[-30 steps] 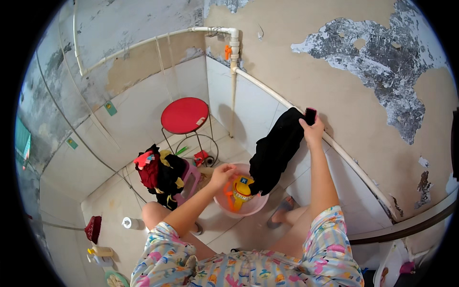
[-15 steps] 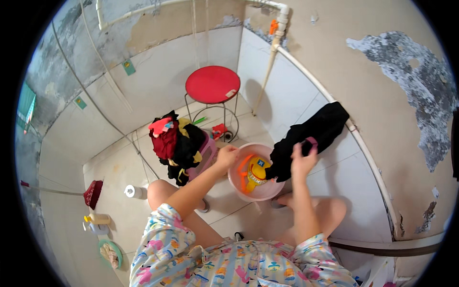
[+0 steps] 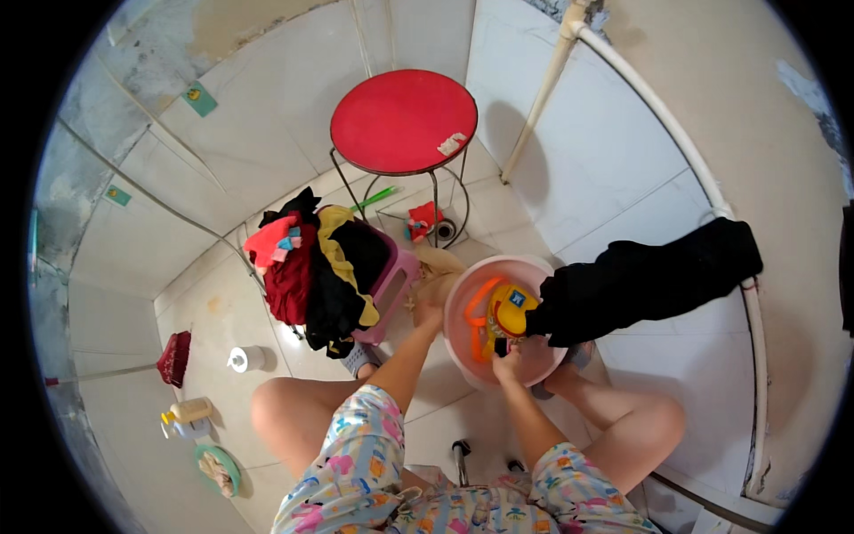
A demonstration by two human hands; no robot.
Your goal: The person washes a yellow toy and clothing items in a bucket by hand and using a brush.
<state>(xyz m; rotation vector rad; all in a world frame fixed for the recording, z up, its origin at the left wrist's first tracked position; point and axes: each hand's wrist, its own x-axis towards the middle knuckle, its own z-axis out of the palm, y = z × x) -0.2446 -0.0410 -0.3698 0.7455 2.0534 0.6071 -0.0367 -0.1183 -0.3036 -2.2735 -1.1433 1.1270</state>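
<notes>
My left hand (image 3: 430,315) is at the left rim of the pink basin (image 3: 457,354), its fingers closed at a bunched cream cloth (image 3: 436,271) lying between basin and stool. Over the basin's near side, my right hand (image 3: 507,363) pinches a small dark thing (image 3: 502,347) whose kind I cannot make out. Inside the basin lie a yellow item (image 3: 514,311) with a blue patch and an orange strap-like piece (image 3: 478,307). A long black garment (image 3: 654,280) drapes from the wall pipe at the right, its lower end reaching the basin.
Left of the basin, a heap of clothes (image 3: 307,267) covers a pink-purple plastic stool (image 3: 391,289). A red round stool (image 3: 405,120) stands behind. White paper roll (image 3: 245,359), red brush (image 3: 174,360), bottles (image 3: 189,412) and green bowl (image 3: 233,472) are at the left. A white pipe (image 3: 658,98) runs along the right wall.
My right hand has come down and left from beside the black garment to the basin, bringing the small dark thing. My left hand has dropped lower by the rim. The view has tilted down.
</notes>
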